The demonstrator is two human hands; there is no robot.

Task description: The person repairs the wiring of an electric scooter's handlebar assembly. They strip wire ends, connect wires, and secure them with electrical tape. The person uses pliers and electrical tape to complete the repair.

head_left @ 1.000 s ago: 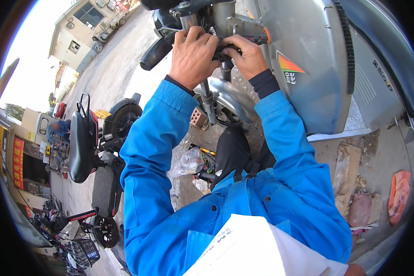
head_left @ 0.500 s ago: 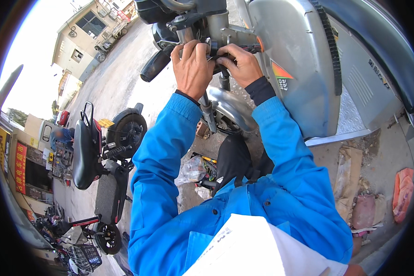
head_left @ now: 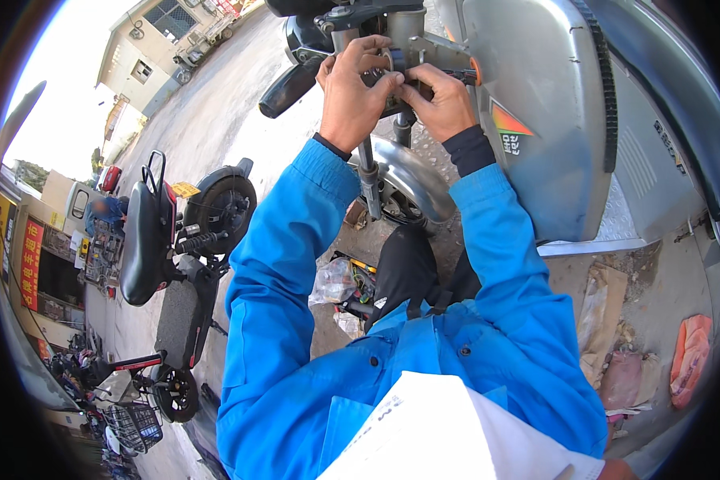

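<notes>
Both my hands work close together at the front fork of a silver three-wheeled vehicle (head_left: 536, 120). My left hand (head_left: 355, 100) is closed, thumb and fingers bent round a small dark ring-shaped piece (head_left: 395, 59) that is partly hidden. Thumb and forefinger of my right hand (head_left: 444, 104) are pinched together, almost touching the left thumb; what they hold is too small to make out. Dark wires (head_left: 458, 74) run from an orange-rimmed opening (head_left: 476, 70) in the body panel towards my right fingers. Left of my hands is the black handlebar grip (head_left: 286, 90).
Below my hands are the fork leg (head_left: 369, 180) and silver front mudguard (head_left: 404, 172). A plastic bag (head_left: 334, 282) and tools lie by my knees. To the left stands an electric scooter with a black seat (head_left: 144, 240). Flattened cardboard (head_left: 602, 316) and an orange cloth (head_left: 690, 360) lie at right.
The handlebar and both hands sit higher and further right in view. My left hand has turned, its thumb now showing and meeting the right fingertips.
</notes>
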